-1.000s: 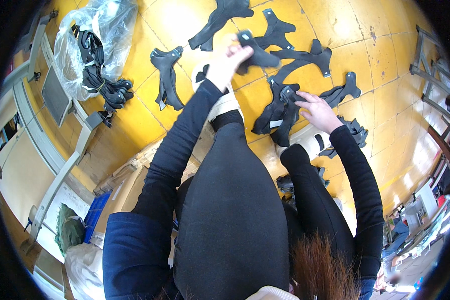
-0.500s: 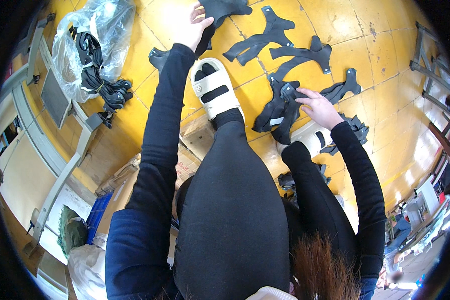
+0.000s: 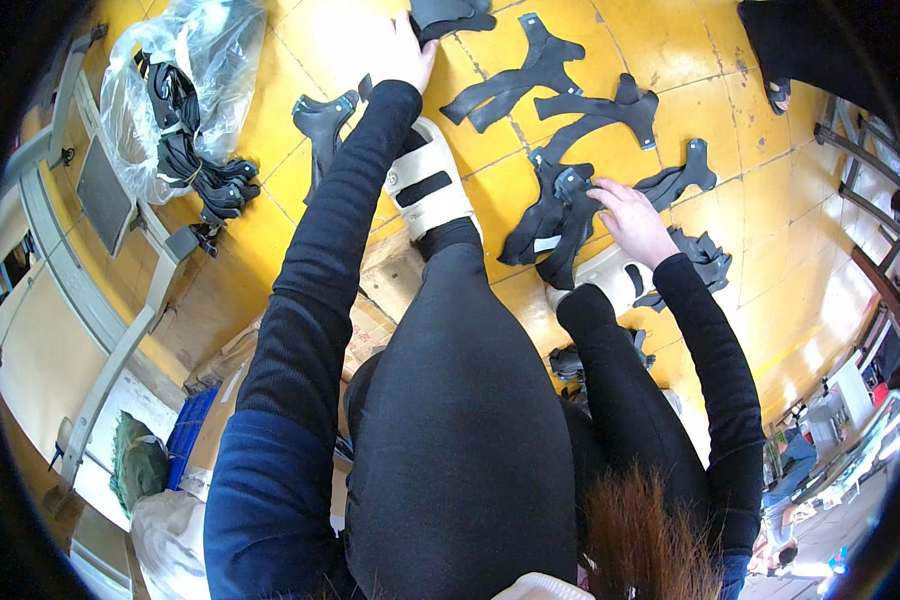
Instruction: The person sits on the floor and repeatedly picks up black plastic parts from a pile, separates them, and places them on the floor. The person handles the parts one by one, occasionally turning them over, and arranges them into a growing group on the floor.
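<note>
Flat black Y-shaped fabric pieces lie spread over the yellow tiled floor. My left hand (image 3: 402, 58) reaches to the top of the view, its thumb and fingers apart at the left edge of a black piece (image 3: 454, 16). My right hand (image 3: 634, 222) pinches the upper end of a black fabric piece (image 3: 573, 232), which overlaps another piece with a white label. Beyond it are two forked pieces, one at the centre (image 3: 522, 80) and one to its right (image 3: 620, 108). A further piece (image 3: 322, 122) lies left of my left forearm, partly covered by it.
A clear plastic bag (image 3: 225, 70) with bundled black straps (image 3: 185, 140) lies at the left beside a metal frame (image 3: 130, 350). My white sandals (image 3: 432, 185) stand among the pieces. Another person's dark-clothed leg (image 3: 810, 50) is at the upper right. Metal racks (image 3: 865, 160) line the right.
My left hand has shifted right, and the piece left of my forearm shows more. My right hand stays at its piece. Another person's leg has come in at the upper right.
</note>
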The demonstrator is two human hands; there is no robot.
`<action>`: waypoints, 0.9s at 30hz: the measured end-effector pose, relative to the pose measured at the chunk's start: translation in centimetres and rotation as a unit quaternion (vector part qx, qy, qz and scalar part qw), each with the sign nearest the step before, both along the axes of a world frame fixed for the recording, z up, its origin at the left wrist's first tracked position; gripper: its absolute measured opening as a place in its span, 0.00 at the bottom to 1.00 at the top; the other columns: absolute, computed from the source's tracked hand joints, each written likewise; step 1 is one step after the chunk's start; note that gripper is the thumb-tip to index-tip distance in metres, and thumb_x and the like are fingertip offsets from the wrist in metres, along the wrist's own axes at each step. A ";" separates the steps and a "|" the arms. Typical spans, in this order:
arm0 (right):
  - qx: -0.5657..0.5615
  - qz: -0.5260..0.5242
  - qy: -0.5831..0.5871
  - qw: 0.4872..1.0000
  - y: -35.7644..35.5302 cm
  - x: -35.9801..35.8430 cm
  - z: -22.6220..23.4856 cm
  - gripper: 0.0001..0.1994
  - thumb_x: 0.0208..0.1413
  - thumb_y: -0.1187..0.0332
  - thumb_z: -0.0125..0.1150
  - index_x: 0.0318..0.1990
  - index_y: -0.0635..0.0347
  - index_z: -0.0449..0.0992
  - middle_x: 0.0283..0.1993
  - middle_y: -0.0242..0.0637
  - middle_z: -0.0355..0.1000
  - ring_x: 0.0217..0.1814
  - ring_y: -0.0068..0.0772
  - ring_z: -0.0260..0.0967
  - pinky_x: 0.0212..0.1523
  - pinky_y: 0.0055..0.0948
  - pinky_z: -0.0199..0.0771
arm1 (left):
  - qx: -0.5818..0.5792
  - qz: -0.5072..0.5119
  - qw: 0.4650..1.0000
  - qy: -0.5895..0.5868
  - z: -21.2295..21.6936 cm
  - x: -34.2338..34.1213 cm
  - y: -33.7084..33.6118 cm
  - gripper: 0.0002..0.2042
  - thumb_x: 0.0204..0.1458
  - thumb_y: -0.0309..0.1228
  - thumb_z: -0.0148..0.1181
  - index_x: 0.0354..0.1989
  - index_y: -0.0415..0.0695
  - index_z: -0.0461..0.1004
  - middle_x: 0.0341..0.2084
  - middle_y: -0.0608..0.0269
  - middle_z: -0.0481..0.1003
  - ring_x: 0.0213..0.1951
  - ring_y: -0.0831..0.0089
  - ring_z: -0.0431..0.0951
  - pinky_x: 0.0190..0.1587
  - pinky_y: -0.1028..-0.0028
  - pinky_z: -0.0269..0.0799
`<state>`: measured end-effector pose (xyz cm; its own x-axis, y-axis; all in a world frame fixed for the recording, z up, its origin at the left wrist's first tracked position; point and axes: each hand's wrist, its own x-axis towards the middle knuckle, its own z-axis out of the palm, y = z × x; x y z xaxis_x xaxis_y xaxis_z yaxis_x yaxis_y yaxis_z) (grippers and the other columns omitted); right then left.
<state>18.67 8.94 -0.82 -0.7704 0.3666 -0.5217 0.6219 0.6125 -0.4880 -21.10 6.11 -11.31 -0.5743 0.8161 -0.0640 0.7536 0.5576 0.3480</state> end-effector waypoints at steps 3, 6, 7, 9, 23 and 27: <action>0.017 -0.010 -0.008 1.000 0.3 0.0 0.2 0.21 0.52 0.72 0.55 0.56 0.57 0.67 0.60 0.41 0.64 0.61 0.45 0.62 0.62 0.40 0.59 | -0.014 0.014 1.000 -0.004 -0.1 -1.0 -0.6 0.32 0.50 0.44 0.57 0.61 0.40 0.60 0.54 0.38 0.66 0.56 0.44 0.66 0.59 0.54 0.60; 0.045 -0.020 -0.020 0.999 0.6 0.7 0.1 0.23 0.51 0.72 0.56 0.57 0.59 0.66 0.61 0.42 0.63 0.61 0.45 0.62 0.61 0.40 0.60 | 0.001 0.023 1.000 -0.008 0.4 -0.8 -0.6 0.33 0.49 0.45 0.59 0.62 0.41 0.59 0.55 0.40 0.65 0.57 0.45 0.65 0.60 0.54 0.60; 0.054 -0.022 -0.021 0.998 0.6 0.8 -0.1 0.23 0.51 0.72 0.56 0.57 0.59 0.66 0.61 0.43 0.63 0.61 0.45 0.61 0.61 0.40 0.60 | 0.013 0.021 1.000 0.001 0.4 -0.8 -0.7 0.34 0.49 0.46 0.59 0.63 0.41 0.59 0.56 0.41 0.64 0.58 0.45 0.65 0.60 0.54 0.59; 0.060 -0.011 -0.018 0.998 0.7 0.8 0.0 0.24 0.50 0.73 0.57 0.58 0.59 0.66 0.60 0.43 0.63 0.61 0.45 0.62 0.60 0.40 0.61 | 0.069 0.002 0.997 0.024 0.9 -0.3 -0.9 0.30 0.49 0.41 0.60 0.60 0.43 0.61 0.53 0.48 0.67 0.56 0.51 0.66 0.58 0.58 0.61; 0.033 0.017 0.054 0.998 1.3 -0.7 -0.2 0.06 0.46 0.71 0.60 0.32 0.58 0.70 0.33 0.38 0.65 0.40 0.42 0.66 0.44 0.38 0.66 | 0.016 -0.529 0.817 -0.229 3.5 19.7 -6.5 0.14 0.44 0.35 0.63 0.41 0.48 0.77 0.56 0.63 0.66 0.59 0.62 0.64 0.60 0.61 0.60; 0.004 0.004 0.057 0.998 1.0 -0.1 -0.4 0.06 0.46 0.72 0.59 0.33 0.58 0.70 0.33 0.39 0.65 0.41 0.43 0.67 0.44 0.39 0.67 | -0.011 -0.568 0.797 -0.205 3.7 19.5 -6.0 0.16 0.47 0.35 0.59 0.45 0.47 0.75 0.56 0.68 0.67 0.58 0.67 0.64 0.62 0.63 0.56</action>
